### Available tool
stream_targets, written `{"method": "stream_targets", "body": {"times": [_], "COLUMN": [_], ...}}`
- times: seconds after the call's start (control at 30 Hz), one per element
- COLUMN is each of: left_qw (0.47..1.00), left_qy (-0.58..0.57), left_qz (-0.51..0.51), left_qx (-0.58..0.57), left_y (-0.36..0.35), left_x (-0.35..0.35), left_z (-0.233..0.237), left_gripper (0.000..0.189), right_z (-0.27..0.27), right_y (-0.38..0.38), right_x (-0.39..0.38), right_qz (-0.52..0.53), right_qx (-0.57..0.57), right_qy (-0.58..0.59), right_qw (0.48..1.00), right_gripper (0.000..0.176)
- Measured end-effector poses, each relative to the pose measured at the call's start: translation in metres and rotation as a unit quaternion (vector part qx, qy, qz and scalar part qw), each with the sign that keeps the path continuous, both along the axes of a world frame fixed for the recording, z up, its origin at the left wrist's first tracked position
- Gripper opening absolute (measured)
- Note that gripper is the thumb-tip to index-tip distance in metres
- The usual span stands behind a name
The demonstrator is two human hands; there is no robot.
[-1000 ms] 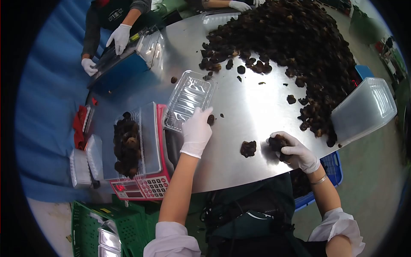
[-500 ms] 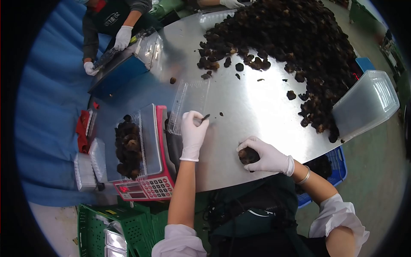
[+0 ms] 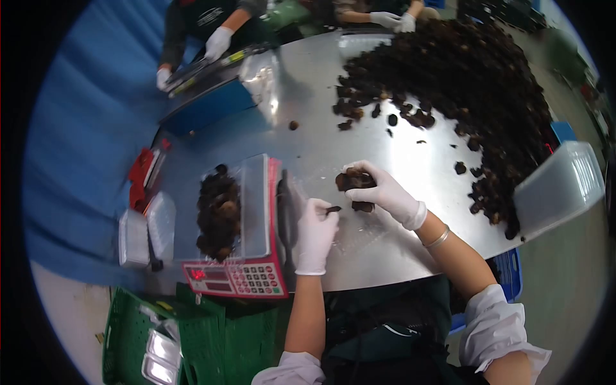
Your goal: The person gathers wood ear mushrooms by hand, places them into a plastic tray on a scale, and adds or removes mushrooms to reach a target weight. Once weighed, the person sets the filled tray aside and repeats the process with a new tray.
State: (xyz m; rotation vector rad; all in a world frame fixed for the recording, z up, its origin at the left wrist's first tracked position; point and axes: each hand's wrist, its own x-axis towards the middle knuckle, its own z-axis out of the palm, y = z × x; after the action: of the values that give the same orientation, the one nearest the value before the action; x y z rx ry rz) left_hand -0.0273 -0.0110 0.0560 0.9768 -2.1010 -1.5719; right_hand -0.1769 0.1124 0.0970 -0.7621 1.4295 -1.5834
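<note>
My left hand (image 3: 317,236), in a white glove, pinches a small dark mushroom-like piece (image 3: 333,209) between thumb and fingertips. Close by on its right, my gloved right hand (image 3: 390,196) is closed around several dark brown mushroom-like pieces (image 3: 355,179). Both hands are over a clear plastic tray (image 3: 359,239) on the metal table; its outline is faint. To the left, a red and white weighing scale (image 3: 236,278) bears a clear tray filled with dark pieces (image 3: 219,215).
A big heap of dark pieces (image 3: 449,77) covers the far right of the metal table (image 3: 308,77). Stacked clear trays (image 3: 561,183) lean at the right edge. A blue-sided machine (image 3: 208,112) stands far left, beside a co-worker's gloved hand (image 3: 219,43). Green crates (image 3: 240,333) sit below.
My right hand has moved up and left toward my left hand, now with more pieces in its grip. The clear tray has come nearer, under my hands. The camera's view has shifted.
</note>
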Motion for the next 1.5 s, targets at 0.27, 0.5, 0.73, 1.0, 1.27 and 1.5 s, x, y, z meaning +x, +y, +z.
{"method": "stream_targets", "body": {"times": [0.27, 0.5, 0.73, 1.0, 1.27, 1.5], "left_qw": [0.986, 0.927, 0.952, 0.959, 0.963, 0.962], "left_qy": [0.051, 0.151, 0.137, 0.28, 0.19, 0.266], "left_qz": [-0.024, 0.074, 0.093, 0.017, 0.004, 0.036], "left_qx": [-0.154, -0.334, -0.257, -0.026, -0.189, -0.041], "left_y": [0.007, 0.011, 0.01, 0.015, 0.005, 0.012], "left_x": [0.019, 0.03, 0.032, 0.035, 0.022, 0.025], "left_z": [-0.023, -0.025, -0.045, -0.064, -0.056, -0.048], "left_gripper": [0.035, 0.036, 0.038, 0.054, 0.052, 0.054], "right_z": [-0.01, -0.004, 0.087, 0.062, 0.057, 0.039], "right_y": [-0.038, -0.036, -0.073, -0.155, -0.117, -0.103], "right_x": [0.013, 0.01, 0.06, 0.135, 0.099, 0.104], "right_qz": [0.132, 0.088, 0.051, 0.199, 0.059, 0.084], "right_qx": [0.17, 0.098, -0.023, -0.285, -0.18, -0.139], "right_qy": [0.547, 0.396, 0.212, 0.515, 0.419, 0.448], "right_qw": [0.809, 0.909, 0.976, 0.783, 0.888, 0.879], "right_gripper": [0.065, 0.045, 0.035, 0.04, 0.03, 0.028]}}
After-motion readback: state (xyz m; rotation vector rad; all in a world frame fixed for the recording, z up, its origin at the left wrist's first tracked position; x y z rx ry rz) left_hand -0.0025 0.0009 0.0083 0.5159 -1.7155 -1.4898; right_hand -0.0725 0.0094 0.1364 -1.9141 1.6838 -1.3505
